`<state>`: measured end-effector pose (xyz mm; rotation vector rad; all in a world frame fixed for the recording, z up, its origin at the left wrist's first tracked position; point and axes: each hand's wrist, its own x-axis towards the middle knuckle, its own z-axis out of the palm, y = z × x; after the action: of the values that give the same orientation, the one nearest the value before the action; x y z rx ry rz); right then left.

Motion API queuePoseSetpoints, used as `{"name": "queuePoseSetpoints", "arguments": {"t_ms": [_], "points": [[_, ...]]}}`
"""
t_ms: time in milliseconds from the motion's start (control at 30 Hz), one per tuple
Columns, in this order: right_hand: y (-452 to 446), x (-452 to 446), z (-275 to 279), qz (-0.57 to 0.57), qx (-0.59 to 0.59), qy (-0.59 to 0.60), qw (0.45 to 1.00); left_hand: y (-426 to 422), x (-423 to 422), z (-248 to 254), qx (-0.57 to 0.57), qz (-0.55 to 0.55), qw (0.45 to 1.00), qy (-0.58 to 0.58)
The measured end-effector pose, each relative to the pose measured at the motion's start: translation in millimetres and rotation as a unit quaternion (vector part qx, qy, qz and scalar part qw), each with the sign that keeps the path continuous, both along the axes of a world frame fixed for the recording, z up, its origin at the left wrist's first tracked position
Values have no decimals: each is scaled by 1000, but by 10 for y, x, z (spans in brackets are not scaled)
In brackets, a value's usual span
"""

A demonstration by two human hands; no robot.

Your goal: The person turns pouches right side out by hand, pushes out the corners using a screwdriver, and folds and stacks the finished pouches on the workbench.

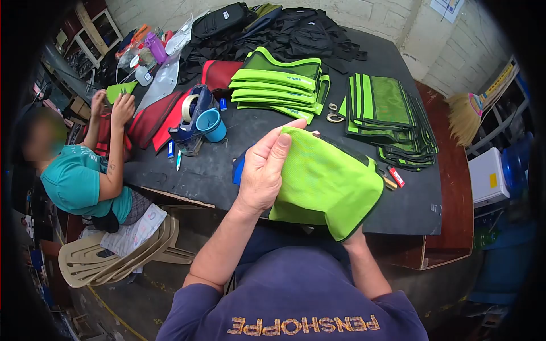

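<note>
A lime-green fabric pouch with dark edging (330,182) is held up in front of me over the table's near edge. My left hand (264,170) pinches its upper left corner between thumb and fingers. My right hand (355,237) comes up from below at the pouch's lower right. Only its wrist side shows; the fabric hides its fingers, so I cannot see whether they grip. Beyond the pouch lies a stack of green pouches with printed bands (276,85). To the right is a pile of green mesh pouches with black edges (387,113).
Scissors (334,113) and a red lighter (396,177) lie on the black table (409,210). A blue cup (211,125) stands beside a tape dispenser (190,113). Black bags (307,34) fill the back. At left, a person in a teal shirt (79,176) handles a green piece.
</note>
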<state>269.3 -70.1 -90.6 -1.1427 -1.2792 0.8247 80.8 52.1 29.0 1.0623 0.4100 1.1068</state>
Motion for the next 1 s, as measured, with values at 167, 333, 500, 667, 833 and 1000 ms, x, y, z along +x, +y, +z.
{"name": "queuePoseSetpoints", "arguments": {"t_ms": [167,333,500,667,833,1000], "points": [[-38,-132,56,37,-18,57,998,-10,25,-62,0,-6,1000,29],[52,-156,90,67,-21,154,986,2,31,-87,18,-7,999,26],[100,-226,143,86,-36,172,981,-48,40,-40,37,22,997,57],[32,-329,110,87,-115,325,935,-109,71,-102,83,79,986,117],[83,-484,404,154,-128,483,852,-129,97,-131,37,110,990,84],[100,-363,425,170,-95,294,936,-57,27,-128,20,126,990,56]]}}
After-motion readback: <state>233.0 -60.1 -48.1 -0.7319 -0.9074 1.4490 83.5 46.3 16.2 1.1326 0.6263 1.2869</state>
